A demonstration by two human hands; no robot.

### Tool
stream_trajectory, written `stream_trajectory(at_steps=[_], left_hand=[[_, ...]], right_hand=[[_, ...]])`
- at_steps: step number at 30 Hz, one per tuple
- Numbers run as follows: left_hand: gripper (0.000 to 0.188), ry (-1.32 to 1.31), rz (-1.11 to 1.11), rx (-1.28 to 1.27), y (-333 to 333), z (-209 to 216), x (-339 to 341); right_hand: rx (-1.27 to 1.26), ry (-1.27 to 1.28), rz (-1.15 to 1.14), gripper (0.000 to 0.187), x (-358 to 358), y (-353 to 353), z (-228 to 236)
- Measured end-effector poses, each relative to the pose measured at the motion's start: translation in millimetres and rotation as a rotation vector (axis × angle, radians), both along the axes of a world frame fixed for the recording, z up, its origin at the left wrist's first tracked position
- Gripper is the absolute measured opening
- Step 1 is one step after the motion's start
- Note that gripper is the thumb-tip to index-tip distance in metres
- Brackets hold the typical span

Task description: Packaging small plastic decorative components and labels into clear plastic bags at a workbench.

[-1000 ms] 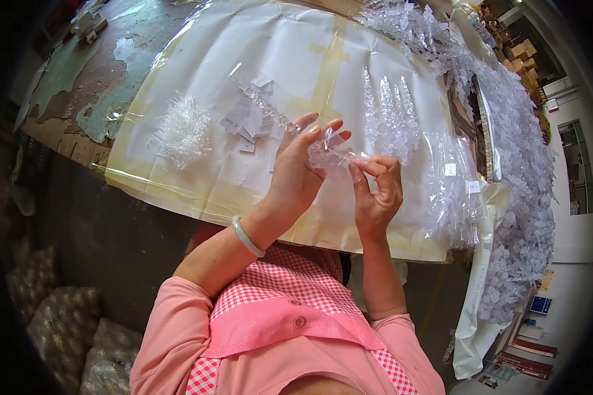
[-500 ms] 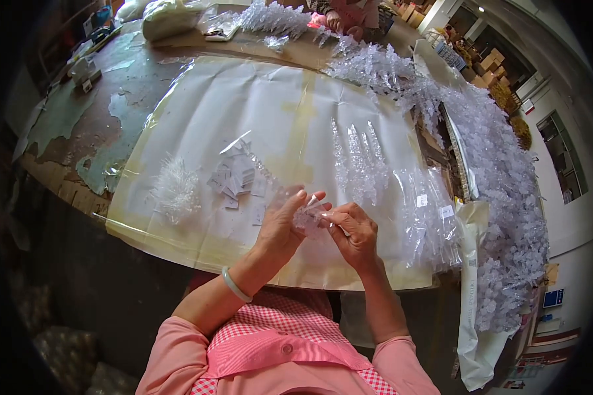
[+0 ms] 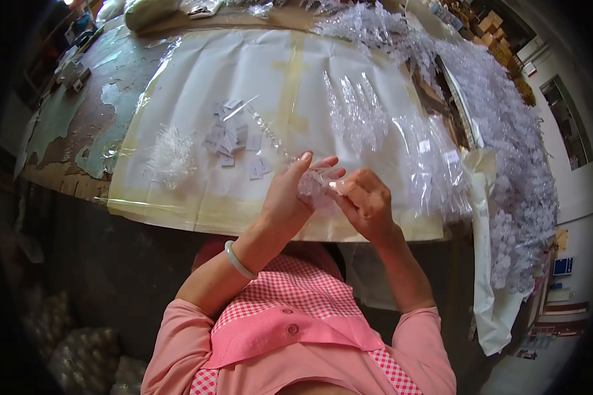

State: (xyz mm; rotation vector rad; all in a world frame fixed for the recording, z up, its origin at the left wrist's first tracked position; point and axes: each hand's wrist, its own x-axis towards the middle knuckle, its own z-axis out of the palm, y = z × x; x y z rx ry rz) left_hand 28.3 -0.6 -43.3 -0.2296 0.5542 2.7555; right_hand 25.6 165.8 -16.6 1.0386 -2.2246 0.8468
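While the left hand (image 3: 287,195) clasps a clear strand (image 3: 267,133), the right hand (image 3: 369,203) pinches its near end; fine finger work seems in hand, next requiring steady grip.

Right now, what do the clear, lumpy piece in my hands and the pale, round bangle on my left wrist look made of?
The clear, lumpy piece seems glossy plastic: see-through with bright glints, though glass isn't excluded. The pale, round bangle looks like polished stone, judging by its smooth, milky surface; glass or plastic is possible.
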Motion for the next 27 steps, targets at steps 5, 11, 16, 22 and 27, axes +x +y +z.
stream_trajectory(at_steps=[5,11,16,22,27], left_hand=[[0.024,-0.016,-0.063,0.052,5.5,4.0,25.0],[0.033,0.276,0.013,-0.357,12.1,-18.1,42.4],[0.038,0.069,0.083,-0.169,3.8,-4.8,45.1],[0.032,0.112,0.005,-0.081,12.0,-6.1,28.8],[0.038,0.110,0.021,-0.135,7.0,3.3,29.2]], right_hand=[[-0.036,0.080,-0.064,0.019,17.2,2.6,-3.4],[0.023,0.016,-0.052,0.018,42.2,14.3,2.4],[-0.117,-0.098,-0.034,0.013,64.1,16.3,4.3],[-0.686,-0.498,-0.059,0.028,74.0,30.6,4.9],[-0.394,-0.554,-0.070,0.042,63.8,12.0,21.6]])
